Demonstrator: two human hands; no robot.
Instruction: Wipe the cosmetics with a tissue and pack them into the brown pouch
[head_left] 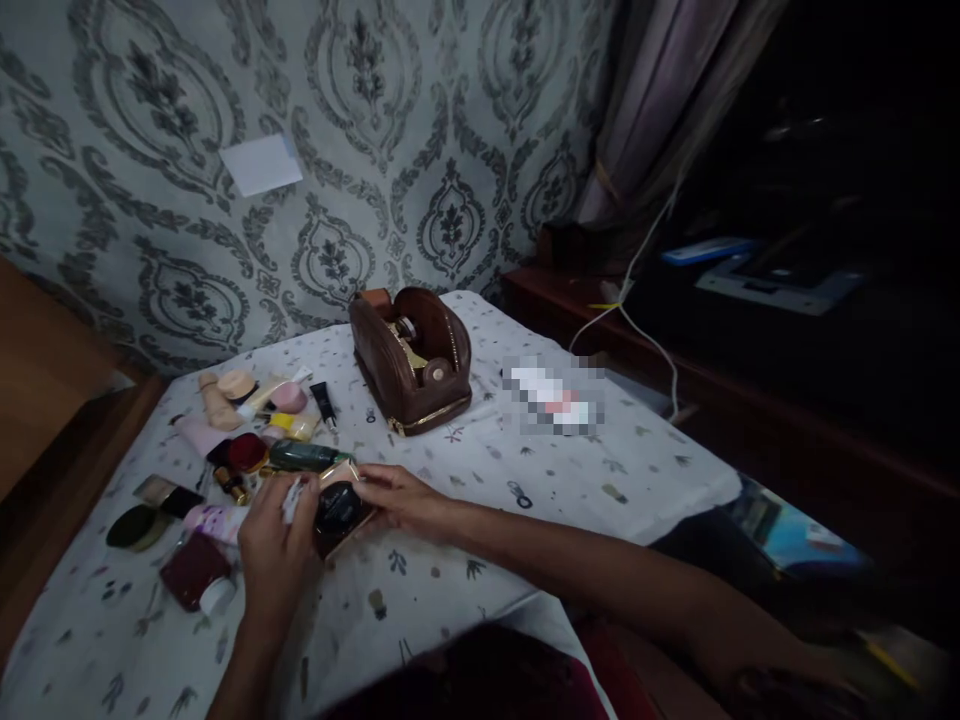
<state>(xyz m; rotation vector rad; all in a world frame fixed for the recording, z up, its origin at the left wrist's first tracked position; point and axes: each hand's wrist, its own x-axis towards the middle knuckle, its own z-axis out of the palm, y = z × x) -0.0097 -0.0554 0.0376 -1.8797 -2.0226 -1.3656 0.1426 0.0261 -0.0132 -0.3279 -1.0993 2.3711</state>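
A small box, dark on its face with a gold edge, is in my right hand, whose fingers grip its right side. My left hand is closed beside the box, with a small white item showing between thumb and fingers; its kind is unclear. Left of that hand lies a pink and white tube, its right end hidden. Just beyond both hands is a dark green tube. A dark red bottle with a white cap lies nearer, at the left.
An unzipped brown cosmetic bag stands at the back, with items inside. Several cosmetics, including a red round jar and a black tube, spread over the left side of the patterned tablecloth. A blurred-out object lies right of the bag.
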